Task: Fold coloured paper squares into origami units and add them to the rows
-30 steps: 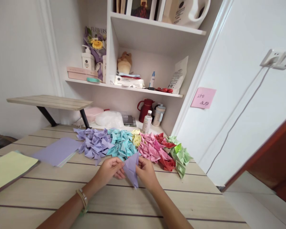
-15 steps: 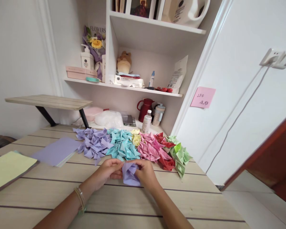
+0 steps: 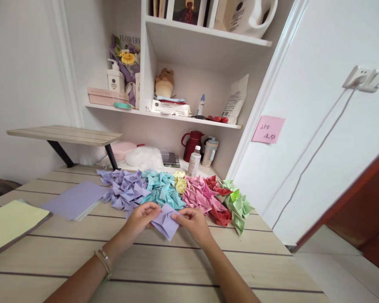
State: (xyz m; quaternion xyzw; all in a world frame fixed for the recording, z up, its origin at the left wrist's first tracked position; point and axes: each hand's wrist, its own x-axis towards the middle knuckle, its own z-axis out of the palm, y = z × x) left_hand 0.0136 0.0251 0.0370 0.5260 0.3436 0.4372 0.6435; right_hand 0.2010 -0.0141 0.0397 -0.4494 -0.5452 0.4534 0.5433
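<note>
A partly folded purple paper [image 3: 166,223] is held between my two hands above the table, with creases and flaps showing on its face. My left hand [image 3: 144,215] pinches its left side, while my right hand [image 3: 194,223] grips the right edge with the thumb on top. Just beyond my hands lie folded paper pieces in colour groups: purple [image 3: 126,189], turquoise [image 3: 162,189], yellow [image 3: 180,184], pink [image 3: 198,195], red [image 3: 221,216] and green [image 3: 238,206].
Flat purple sheets [image 3: 77,198] and yellow sheets [image 3: 14,223] lie on the table's left side. A small raised wooden stand [image 3: 65,135] is at the back left. Behind the folded pieces stand a bottle [image 3: 194,162], a red jug [image 3: 193,145] and a tumbler [image 3: 210,152].
The purple paper has been turned and now shows a flatter, diamond-like face. Both hands have shifted their hold; my left hand is slightly higher and my right slightly farther right.
</note>
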